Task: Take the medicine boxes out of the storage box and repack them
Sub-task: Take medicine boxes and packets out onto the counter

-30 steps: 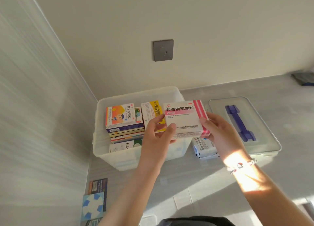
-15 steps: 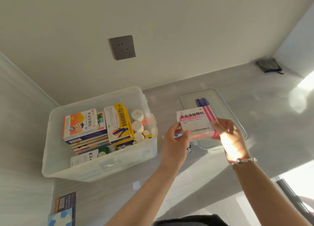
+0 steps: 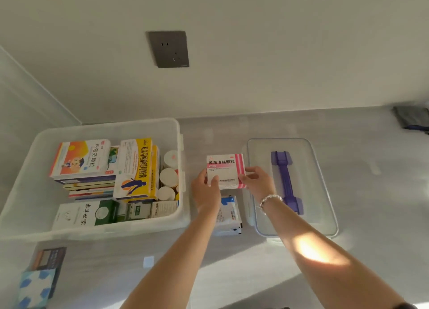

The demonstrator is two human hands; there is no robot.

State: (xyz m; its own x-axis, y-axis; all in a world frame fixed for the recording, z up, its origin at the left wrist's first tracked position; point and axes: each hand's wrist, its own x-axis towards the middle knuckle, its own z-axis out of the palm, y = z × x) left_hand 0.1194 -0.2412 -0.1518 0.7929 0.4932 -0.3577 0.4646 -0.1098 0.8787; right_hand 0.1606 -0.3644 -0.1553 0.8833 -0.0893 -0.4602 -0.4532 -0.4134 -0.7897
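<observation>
Head view, downward, close overhead

The left hand (image 3: 205,192) is hiding part of the packet (image 3: 228,213). The frame's edges are cutting off the tissue pack (image 3: 34,287) and dark cloth (image 3: 412,119). Small print is staying unreadable.

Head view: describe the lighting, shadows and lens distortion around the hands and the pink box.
Head view: a bright sunlight patch falls on the right forearm, nearly washing it out; the countertop is in soft shade with lit bands near the bottom edge; the pink-striped medicine box, held by the left hand and right hand, is evenly lit with readable print; wide-angle distortion bows the storage box.
</observation>
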